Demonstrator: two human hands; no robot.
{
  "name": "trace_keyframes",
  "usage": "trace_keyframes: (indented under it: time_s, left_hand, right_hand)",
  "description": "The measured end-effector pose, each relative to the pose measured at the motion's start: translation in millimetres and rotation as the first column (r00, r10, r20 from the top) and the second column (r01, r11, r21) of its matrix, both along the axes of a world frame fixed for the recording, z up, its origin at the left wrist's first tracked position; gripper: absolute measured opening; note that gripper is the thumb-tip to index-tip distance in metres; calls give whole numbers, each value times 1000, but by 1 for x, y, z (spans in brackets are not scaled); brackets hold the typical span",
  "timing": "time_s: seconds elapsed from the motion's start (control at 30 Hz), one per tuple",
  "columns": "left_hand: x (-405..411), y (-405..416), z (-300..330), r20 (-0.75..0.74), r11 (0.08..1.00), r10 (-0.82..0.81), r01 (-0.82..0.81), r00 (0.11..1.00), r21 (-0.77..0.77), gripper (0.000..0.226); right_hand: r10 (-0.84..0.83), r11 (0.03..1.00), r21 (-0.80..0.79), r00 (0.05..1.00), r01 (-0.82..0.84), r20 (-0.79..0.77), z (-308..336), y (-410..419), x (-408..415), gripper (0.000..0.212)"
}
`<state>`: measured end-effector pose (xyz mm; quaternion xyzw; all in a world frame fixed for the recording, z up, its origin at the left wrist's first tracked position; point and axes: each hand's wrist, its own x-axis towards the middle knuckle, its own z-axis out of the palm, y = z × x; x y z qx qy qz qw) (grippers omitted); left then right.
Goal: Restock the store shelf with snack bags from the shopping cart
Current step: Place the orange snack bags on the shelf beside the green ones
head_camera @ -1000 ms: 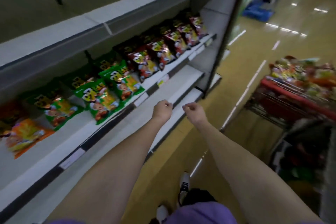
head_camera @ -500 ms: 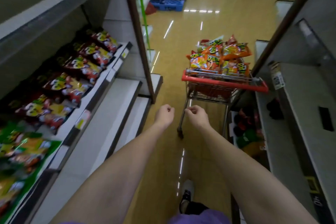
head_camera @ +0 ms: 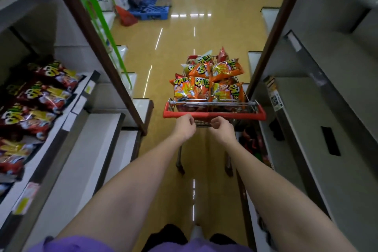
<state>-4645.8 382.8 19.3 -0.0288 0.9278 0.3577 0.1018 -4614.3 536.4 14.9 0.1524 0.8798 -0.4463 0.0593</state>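
Note:
A small wire shopping cart (head_camera: 253,106) with a red handle (head_camera: 241,116) stands in the aisle straight ahead, heaped with orange snack bags (head_camera: 204,86). My left hand (head_camera: 185,127) and my right hand (head_camera: 222,129) are stretched out side by side just short of the handle, both with fingers curled and nothing in them. I cannot tell whether the knuckles touch the handle. On the left, the store shelf (head_camera: 67,120) carries a row of dark red snack bags (head_camera: 38,104).
Bare grey shelves (head_camera: 319,108) line the right side, with dark items low beside the cart. Lower left shelves (head_camera: 98,149) are bare. A brown upright post (head_camera: 114,63) stands left of the cart. Far down the glossy yellow floor lie a blue pallet (head_camera: 151,10) and boxes.
My view has swung right, from the left shelf to the aisle. The cart is now centred and much closer, and both curled hands have come up to its handle.

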Motion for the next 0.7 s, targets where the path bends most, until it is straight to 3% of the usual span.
trace_keyframes:
  time_s: [0.17, 0.33, 0.5, 0.6, 0.7]
  left_hand:
    - [-29, 14, -20, -32, 945, -208, 193, 977, -263, 19]
    - [-67, 18, -40, -20, 896, -287, 261, 958, -360, 46]
    - [-117, 22, -43, 245, 805, -365, 437, 898, -401, 38]
    - [-137, 20, -49, 420, 754, -395, 550, 817, -359, 25]
    - [-149, 21, -61, 471, 694, -425, 612, 773, -378, 23]
  right_hand:
    - [67, 983, 169, 998, -69, 19, -13, 8, -35, 32]
    - [85, 937, 334, 995, -98, 51, -26, 19, -69, 32]
    - [120, 873, 440, 968, -209, 221, -38, 23, -106, 42]
    - [169, 796, 487, 905, -359, 389, -49, 22, -125, 27]
    - [142, 756, 517, 872, -401, 469, -61, 18, -136, 20]
